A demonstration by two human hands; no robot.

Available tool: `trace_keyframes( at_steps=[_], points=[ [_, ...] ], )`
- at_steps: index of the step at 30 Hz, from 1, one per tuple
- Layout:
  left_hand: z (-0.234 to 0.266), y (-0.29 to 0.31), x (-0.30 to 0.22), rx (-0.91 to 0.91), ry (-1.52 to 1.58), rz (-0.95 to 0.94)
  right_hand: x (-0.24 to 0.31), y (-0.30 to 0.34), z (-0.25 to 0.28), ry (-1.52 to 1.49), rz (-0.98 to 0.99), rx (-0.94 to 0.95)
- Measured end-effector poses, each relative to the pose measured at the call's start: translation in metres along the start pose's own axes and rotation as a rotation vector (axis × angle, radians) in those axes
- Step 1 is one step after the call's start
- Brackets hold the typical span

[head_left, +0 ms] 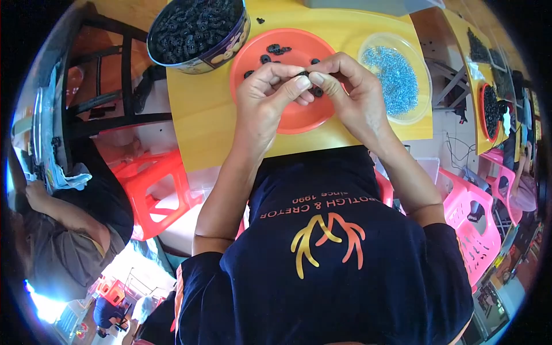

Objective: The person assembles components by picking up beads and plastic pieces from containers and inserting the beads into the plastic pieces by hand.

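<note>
Above a round red plate (pixel 299 122), my left hand (pixel 265 95) and my right hand (pixel 355 92) meet, thumbs and fingertips pinched together. Between the fingertips shows a small black part (pixel 303 73), mostly covered by the fingers, so its exact shape is hidden. Just below the right thumb is another black ring-shaped piece (pixel 318 91); whether it is held or lies on the plate I cannot tell. Several black pieces (pixel 276 49) lie on the plate's far side. Right of my right hand, a clear round tub (pixel 424 86) holds many tiny shiny blue-silver pieces (pixel 394 80).
A large round tin (pixel 198 66) heaped with black parts stands at the far left of the yellow table (pixel 198 129). One loose black piece (pixel 260 20) lies beside it. A grey bin (pixel 368 3) is at the far edge. Red stools (pixel 155 190) and another person (pixel 75 230) are at left.
</note>
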State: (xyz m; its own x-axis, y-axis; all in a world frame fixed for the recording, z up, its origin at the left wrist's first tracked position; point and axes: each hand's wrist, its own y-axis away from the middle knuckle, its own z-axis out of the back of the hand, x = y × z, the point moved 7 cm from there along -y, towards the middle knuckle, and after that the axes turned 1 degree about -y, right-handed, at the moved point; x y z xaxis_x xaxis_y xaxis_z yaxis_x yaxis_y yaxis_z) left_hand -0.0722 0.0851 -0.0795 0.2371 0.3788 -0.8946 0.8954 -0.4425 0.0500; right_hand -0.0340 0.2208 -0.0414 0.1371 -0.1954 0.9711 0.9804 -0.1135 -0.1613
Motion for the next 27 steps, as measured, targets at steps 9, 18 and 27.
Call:
trace_keyframes(
  at_steps=[9,18,27],
  points=[
    [-0.001,0.001,-0.016,0.001,-0.073,0.001,0.003,-0.004,-0.001,-0.255,-0.128,0.109],
    [-0.004,0.004,-0.021,0.001,-0.17,-0.012,-0.004,-0.003,0.007,-0.218,-0.184,0.101],
    [-0.007,0.001,-0.011,-0.012,-0.048,0.033,-0.006,-0.001,0.005,0.1,-0.047,0.023]
  ],
)
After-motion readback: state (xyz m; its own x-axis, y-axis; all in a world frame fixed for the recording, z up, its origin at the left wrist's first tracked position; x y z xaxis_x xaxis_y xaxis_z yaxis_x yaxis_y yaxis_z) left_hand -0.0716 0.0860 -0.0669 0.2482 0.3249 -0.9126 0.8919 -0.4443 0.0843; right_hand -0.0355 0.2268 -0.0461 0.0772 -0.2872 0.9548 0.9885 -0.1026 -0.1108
